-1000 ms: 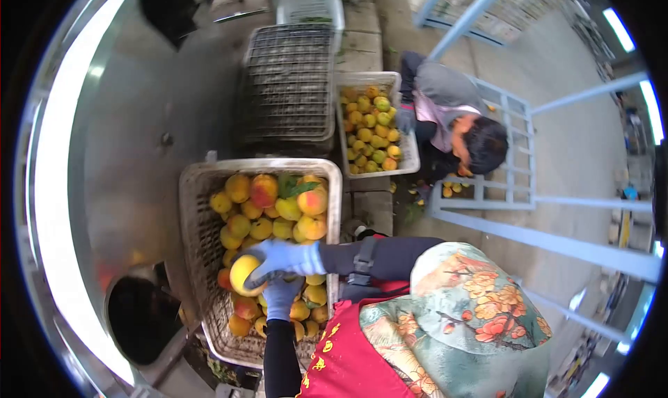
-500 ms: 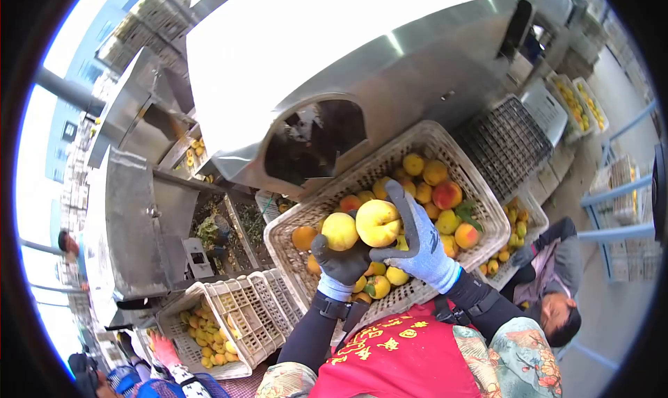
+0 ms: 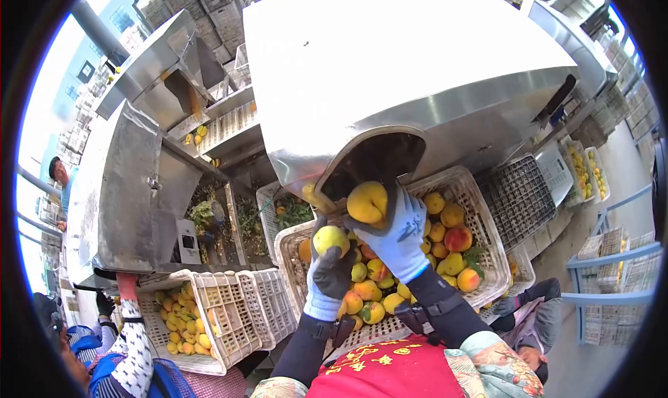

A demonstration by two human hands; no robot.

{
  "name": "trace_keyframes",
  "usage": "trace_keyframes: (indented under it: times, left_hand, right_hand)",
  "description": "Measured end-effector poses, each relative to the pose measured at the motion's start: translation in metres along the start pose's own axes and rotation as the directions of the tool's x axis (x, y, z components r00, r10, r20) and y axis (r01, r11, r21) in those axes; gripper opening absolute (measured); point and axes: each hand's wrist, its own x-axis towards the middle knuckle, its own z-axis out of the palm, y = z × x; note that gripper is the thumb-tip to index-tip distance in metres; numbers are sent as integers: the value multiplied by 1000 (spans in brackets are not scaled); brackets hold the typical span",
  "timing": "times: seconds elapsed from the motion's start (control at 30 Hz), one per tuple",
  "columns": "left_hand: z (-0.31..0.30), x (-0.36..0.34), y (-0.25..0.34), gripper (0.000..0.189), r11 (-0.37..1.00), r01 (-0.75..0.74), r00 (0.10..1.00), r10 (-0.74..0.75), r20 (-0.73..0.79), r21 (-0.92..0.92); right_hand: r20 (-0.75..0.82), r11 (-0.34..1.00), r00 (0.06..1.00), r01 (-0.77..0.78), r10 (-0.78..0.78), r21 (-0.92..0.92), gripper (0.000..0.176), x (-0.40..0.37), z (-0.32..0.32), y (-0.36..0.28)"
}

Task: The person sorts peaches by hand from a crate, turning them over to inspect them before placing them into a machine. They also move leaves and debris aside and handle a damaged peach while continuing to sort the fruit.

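Note:
My left hand, in a blue and dark grey glove, is closed round a yellow-green peach. In my right hand, gloved the same way, is a larger yellow peach. That peach is in front of the dark opening of a metal machine. Both hands are above the near left part of a pale plastic crate, which holds many yellow and red peaches. Some of the fruit is hidden behind my hands and forearms.
To the left, another crate of yellow fruit stands beside a co-worker whose pink-gloved hand reaches toward it. A black crate adjoins mine on the right. Another person is at lower right, near blue rails.
My right hand has lifted its peach up to the machine's opening. My left hand has stayed low with its peach, now apart from the other. The view has shifted, and the left co-worker's arm has moved.

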Motion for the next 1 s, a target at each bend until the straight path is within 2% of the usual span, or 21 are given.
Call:
trace_keyframes:
  times: [0.03, 0.1, 0.13, 0.17, 0.2, 0.27, 0.33, 0.37, 0.4, 0.43, 0.47, 0.5, 0.53, 0.6, 0.63, 0.8, 0.87, 0.9, 0.93, 1.0]
  left_hand:
    - [-1, -6, 0, 78, 995, 23, 999, -26, -26, -94]
    - [4, -15, 5, 77, 997, 6, 1000, -8, -25, -81]
    - [5, -18, 7, 76, 998, -5, 1000, 3, -25, -60]
    - [-3, -20, 4, 75, 990, 12, 999, -18, -40, -139]
    - [0, -18, 6, 66, 978, 16, 1000, -14, 11, -208]
    - [2, -15, 6, 56, 944, 102, 994, -105, 7, -313]
    - [1, -6, 4, 48, 919, 151, 988, -143, 50, -364]
    - [2, 0, 5, 49, 878, 195, 981, -173, 91, -437]
    - [3, 1, 7, 49, 879, 183, 983, -165, 78, -440]
    - [3, 3, 11, 52, 842, 235, 972, -215, 98, -485]
    - [4, 6, 14, 55, 800, 286, 958, -259, 126, -527]
    - [6, 9, 16, 55, 804, 276, 961, -248, 124, -526]
    - [9, 11, 16, 56, 820, 275, 961, -230, 150, -501]
    - [15, 7, 9, 59, 845, 292, 954, -225, 197, -448]
    - [16, 8, 1, 58, 856, 266, 964, -249, 99, -442]
    - [34, 0, 3, 56, 921, 252, 968, -238, 83, -297]
    - [21, 4, 5, 55, 925, 311, 949, -292, 116, -219]
    - [54, 3, 8, 56, 985, 142, 983, -153, -107, -102]
    - [52, 7, 8, 56, 984, 140, 983, -151, -105, -108]
    - [47, 18, 9, 57, 958, 96, 994, -79, -72, 271]
  right_hand:
    - [8, 1000, 1000, 1, -1, -1, 93, -2, 11, 4]
    - [-96, 992, 995, 4, -16, -124, 99, -1, 29, 7]
    - [-87, 992, 996, 7, -17, -123, 99, 3, 32, 6]
    - [-54, 988, 998, -27, 20, -149, 97, 9, 36, 5]
    - [-13, 982, 998, -62, 61, -177, 96, 14, 39, 4]
    - [-23, 915, 997, 64, -79, -398, 88, 34, 80, 24]
    - [80, 924, 997, 37, -7, -382, 82, 70, 65, 4]
    - [-32, 915, 999, 13, -28, -402, 82, 73, 70, 11]
    - [-21, 919, 999, 21, -32, -394, 82, 64, 62, 17]
    - [-43, 997, 998, 42, -44, -65, 84, 48, 49, 24]
    - [-73, 961, 996, 67, -50, 270, 85, 33, 39, 25]
    - [247, 929, 966, -19, -79, 370, 87, 24, 16, 11]
    - [538, 894, 832, -129, -138, 429, 88, 13, -8, -2]
    - [344, 949, 903, 168, -257, 268, 87, -24, -7, -16]
    - [320, 967, 921, 166, -222, 194, 89, -35, -3, -17]
    - [302, 981, 935, 161, -186, 106, 95, -44, -9, -4]
    - [338, 965, 924, 97, -178, 244, 94, -42, -20, -8]
    - [318, 964, 924, 148, -214, 219, 90, -42, -21, -4]
    - [321, 964, 922, 152, -218, 216, 90, -42, -20, 0]
    - [266, 965, 941, 155, -210, 213, 88, -38, -15, 6]
